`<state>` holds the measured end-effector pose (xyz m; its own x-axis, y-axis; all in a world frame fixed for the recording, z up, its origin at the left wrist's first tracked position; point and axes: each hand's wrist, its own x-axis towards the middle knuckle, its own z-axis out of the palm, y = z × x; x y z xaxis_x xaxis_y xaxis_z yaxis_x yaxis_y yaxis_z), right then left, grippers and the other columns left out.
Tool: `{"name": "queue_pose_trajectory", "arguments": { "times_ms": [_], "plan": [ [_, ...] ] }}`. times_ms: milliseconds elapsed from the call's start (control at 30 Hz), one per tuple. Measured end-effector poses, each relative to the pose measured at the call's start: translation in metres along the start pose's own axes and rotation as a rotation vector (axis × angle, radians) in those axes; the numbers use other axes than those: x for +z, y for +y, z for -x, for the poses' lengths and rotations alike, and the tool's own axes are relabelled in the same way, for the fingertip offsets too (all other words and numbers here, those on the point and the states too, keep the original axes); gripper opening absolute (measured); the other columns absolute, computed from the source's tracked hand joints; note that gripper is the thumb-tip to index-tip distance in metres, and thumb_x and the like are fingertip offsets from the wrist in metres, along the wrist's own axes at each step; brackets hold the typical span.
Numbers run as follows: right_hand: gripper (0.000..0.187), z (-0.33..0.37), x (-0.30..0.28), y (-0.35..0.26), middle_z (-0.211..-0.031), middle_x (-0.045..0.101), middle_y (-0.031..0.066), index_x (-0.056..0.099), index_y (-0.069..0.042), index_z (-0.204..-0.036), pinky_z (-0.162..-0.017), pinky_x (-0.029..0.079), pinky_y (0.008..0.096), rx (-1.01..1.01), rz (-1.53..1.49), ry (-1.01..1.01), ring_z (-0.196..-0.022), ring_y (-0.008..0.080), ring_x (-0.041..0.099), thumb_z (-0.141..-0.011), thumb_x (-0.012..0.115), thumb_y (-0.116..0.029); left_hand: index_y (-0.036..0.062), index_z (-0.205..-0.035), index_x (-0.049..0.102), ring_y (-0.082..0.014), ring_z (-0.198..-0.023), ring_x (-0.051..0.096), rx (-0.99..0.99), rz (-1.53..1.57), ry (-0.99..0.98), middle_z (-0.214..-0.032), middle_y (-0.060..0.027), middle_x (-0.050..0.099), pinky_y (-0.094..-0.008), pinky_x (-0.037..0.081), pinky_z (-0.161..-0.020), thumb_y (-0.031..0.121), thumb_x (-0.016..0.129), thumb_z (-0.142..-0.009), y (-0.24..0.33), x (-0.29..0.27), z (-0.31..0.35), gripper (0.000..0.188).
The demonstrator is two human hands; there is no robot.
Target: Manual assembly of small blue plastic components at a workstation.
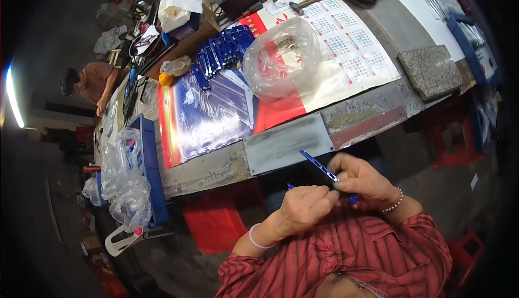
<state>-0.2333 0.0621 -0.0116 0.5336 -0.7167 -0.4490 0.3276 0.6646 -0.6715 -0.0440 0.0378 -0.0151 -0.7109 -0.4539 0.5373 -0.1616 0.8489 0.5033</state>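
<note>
Both hands are held close together in front of my body, just off the table's near edge. My right hand [366,182] pinches a slim blue piece [319,164] between thumb and fingers. That piece is long and narrow, with pale spots like holes or rivets along it, and it points up to the left. My left hand [307,205] is closed against the right one, and a short blue tip [290,186] sticks out of its fist. Whether this tip belongs to the same piece is hidden. A blue end [353,198] also shows below the right fingers.
On the table lie a heap of similar blue pieces [224,49], a clear plastic bag [284,57], a hammer [311,2] and a stone slab [430,71]. A blue crate [154,173] hangs with bags at left. Red stools [213,222] stand below. Another person [92,84] works far left.
</note>
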Motion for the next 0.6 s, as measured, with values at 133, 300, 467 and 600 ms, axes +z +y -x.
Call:
{"name": "queue_pose_trajectory", "arguments": {
  "times_ms": [133, 300, 467, 600],
  "plan": [
    [0.044, -0.004, 0.0, 0.012, -0.075, 0.051, 0.0012, 0.045, 0.001, -0.117, -0.051, 0.037, 0.017, -0.465, -0.04, 0.055, -0.059, 0.0045, 0.047, -0.088, 0.06, -0.028, 0.0023, -0.093, 0.054, -0.0242, -0.056, 0.061, -0.094, 0.228, 0.015, -0.071, -0.0099, 0.06, -0.03, 0.047, -0.046, -0.001, 0.072, -0.063, 0.004, 0.008, 0.002, 0.035],
    [0.056, 0.001, -0.014, 0.018, -0.077, 0.054, 0.0003, 0.051, 0.003, -0.114, -0.052, 0.038, 0.0192, -0.398, 0.106, -0.114, -0.059, 0.0038, 0.045, -0.089, 0.052, -0.047, 0.0014, -0.097, 0.051, -0.0201, -0.058, 0.062, -0.217, 0.367, 0.18, -0.077, -0.0117, 0.064, -0.0276, 0.051, -0.053, -0.017, 0.06, -0.069, 0.012, 0.01, 0.005, 0.035],
    [0.057, 0.017, -0.017, 0.017, -0.069, 0.052, -0.0006, 0.056, 0.002, -0.104, -0.048, 0.037, 0.0195, -0.279, 0.26, -0.139, -0.058, 0.0042, 0.047, -0.09, 0.045, -0.052, -0.0019, -0.096, 0.051, -0.0227, -0.062, 0.063, -0.326, 0.326, 0.346, -0.075, -0.0145, 0.062, -0.029, 0.052, -0.057, -0.019, 0.058, -0.066, 0.014, 0.012, 0.01, 0.035],
    [0.052, 0.026, -0.018, 0.023, -0.067, 0.053, 0.0014, 0.058, -0.001, -0.106, -0.046, 0.038, 0.021, -0.084, 0.212, -0.365, -0.053, 0.0078, 0.047, -0.094, 0.042, -0.048, -0.0021, -0.095, 0.051, -0.0238, -0.062, 0.063, -0.282, 0.217, 0.287, -0.074, -0.0145, 0.062, -0.03, 0.052, -0.058, -0.017, 0.058, -0.068, 0.011, 0.019, 0.017, 0.032]
  ]
}}
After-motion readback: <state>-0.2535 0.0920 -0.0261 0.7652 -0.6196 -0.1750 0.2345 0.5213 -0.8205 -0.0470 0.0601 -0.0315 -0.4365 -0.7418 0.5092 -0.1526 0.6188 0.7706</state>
